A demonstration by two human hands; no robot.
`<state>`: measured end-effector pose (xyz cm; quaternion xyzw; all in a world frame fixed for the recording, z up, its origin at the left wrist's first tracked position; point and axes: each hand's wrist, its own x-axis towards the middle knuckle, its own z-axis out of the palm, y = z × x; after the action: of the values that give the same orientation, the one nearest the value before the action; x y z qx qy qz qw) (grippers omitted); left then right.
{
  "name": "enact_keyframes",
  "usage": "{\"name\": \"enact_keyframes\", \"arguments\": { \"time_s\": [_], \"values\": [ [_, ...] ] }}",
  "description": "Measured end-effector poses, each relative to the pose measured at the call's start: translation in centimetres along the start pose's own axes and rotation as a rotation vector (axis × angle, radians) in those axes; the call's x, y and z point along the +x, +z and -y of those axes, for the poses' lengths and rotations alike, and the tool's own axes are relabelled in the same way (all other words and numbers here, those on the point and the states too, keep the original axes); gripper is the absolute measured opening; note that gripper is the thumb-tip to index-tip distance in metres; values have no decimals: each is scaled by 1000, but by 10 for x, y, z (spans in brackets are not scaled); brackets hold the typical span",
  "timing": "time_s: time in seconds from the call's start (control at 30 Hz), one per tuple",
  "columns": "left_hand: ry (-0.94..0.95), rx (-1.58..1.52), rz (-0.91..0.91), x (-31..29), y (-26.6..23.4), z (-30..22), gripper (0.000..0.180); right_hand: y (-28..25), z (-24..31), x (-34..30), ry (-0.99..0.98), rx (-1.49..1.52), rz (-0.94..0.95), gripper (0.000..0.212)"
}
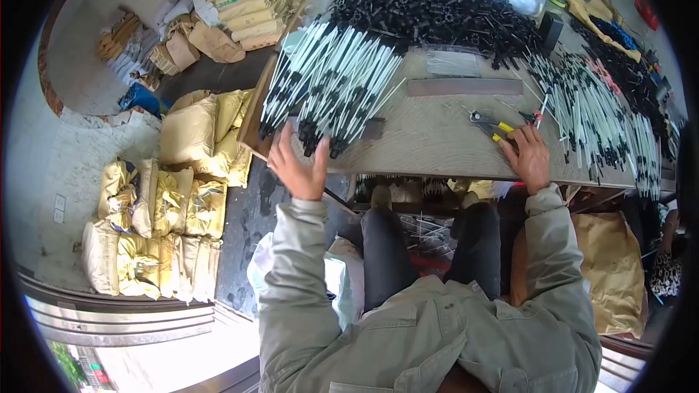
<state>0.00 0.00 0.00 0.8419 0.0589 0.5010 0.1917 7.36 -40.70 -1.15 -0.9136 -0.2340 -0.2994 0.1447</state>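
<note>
My left hand (297, 172) is at the table's near left edge, thumb and fingers spread apart. Just beyond it lies a pile of thin white rods with black end pieces (338, 76); the fingertips are beside the black ends, and I see nothing held. On the right, my right hand (531, 161) rests on the tabletop near the front edge with its fingers apart and bent. Its fingertips are at the yellow handles of a pair of pliers (486, 124), perhaps touching them. A small red-handled tool (536, 115) lies just past that hand.
A heap of black tubular parts (437, 7) covers the back of the wooden table (437, 142). More white rods (593, 113) lie at right. A flat brown bar (466, 87) sits mid-table. Filled sacks (189, 131) are stacked on the floor at left; my legs are under the table.
</note>
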Motion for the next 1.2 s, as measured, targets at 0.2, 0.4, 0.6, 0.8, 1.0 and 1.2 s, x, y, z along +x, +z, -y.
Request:
{"name": "enact_keyframes", "arguments": {
  "time_s": [0.2,0.4,0.6,0.8,1.0,1.2],
  "values": [
    [-215,-315,-156,-7,20,-9,38,1,13,-3,-8,17,-26,20],
    [-63,-214,-251,-16,24,-5,31,1,13,-1,-32,11,-46,20],
    [-9,-174,-231,-20,30,-9,37,-1,-5,-8,-25,-38,-112,20],
    [-19,-395,-414,-39,-26,-47,31,-4,-18,1,93,159,-135,16],
    [368,-1175,44,7,-103,-183,11,-51,-133,49,491,-366,-1,17],
    [495,-1448,206,41,-96,-273,30,-43,-187,44,634,-421,276,44]
  ]
}}
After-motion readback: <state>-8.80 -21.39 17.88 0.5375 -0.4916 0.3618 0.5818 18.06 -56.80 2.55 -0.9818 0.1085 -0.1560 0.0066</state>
